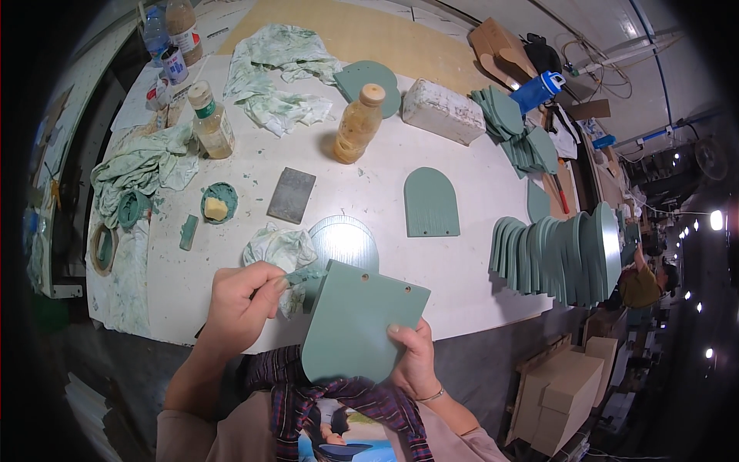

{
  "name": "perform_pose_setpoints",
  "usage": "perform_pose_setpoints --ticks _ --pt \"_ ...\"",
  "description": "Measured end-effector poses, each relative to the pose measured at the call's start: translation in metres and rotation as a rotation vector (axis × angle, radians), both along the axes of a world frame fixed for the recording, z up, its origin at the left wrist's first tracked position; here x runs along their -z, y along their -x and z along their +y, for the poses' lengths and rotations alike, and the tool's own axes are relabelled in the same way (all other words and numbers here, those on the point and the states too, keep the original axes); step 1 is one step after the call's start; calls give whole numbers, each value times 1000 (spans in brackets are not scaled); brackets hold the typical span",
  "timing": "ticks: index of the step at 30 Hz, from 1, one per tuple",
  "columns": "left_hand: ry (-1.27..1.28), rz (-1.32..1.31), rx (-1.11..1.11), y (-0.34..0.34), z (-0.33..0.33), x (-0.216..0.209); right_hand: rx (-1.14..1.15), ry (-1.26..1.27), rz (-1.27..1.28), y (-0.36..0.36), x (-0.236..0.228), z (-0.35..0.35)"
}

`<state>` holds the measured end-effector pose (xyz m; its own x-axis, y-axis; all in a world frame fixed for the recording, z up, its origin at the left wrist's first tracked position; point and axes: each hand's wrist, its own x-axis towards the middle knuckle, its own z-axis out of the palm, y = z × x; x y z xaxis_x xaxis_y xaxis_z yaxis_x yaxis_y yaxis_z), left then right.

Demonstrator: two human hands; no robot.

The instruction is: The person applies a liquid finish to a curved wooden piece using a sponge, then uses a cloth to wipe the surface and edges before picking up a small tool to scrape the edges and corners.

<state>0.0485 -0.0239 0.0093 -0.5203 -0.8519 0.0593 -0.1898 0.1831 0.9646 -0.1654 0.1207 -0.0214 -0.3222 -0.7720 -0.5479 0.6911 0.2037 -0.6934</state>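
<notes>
My right hand (416, 360) grips a green board (358, 327) by its right edge, thumb on the face. The board has one rounded end toward me and two holes near its straight far edge. In my closed left hand (248, 299) is a thin, green-smeared scraper (306, 274), pointing at the board's upper left corner. Another green board (345, 240), shiny and round-ended, lies on the table behind, partly covered by the held one. A crumpled stained cloth (281, 248) lies beside it. Farther right, a similar board (431, 202) lies flat with its two holes toward me.
On the white table (254, 165) are a grey flat block (292, 195), a bowl of green paste (219, 202), a bottle of amber liquid (359, 125) and a white bottle (211, 122). Many green boards (554, 254) stand in a row at right. Stained rags (279, 73) and a pale brick-like block (443, 112) lie farther back.
</notes>
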Motion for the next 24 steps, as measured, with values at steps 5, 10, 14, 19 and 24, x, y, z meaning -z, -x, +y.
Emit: perform_pose_setpoints --ticks 5,10,14,19,24 --pt "58 -4 -3 2 0 0 4 7 -4 0 -1 -1" --pt "43 2 -30 2 -3 2 -1 18 -12 0 -1 -1" --pt "19 13 -14 4 -2 0 -3 19 -15 0 0 -1" --pt "-73 22 -37 2 -4 2 3 13 -18 -1 0 -2" --pt "-114 32 -23 7 -5 2 1 19 -26 0 1 -1"
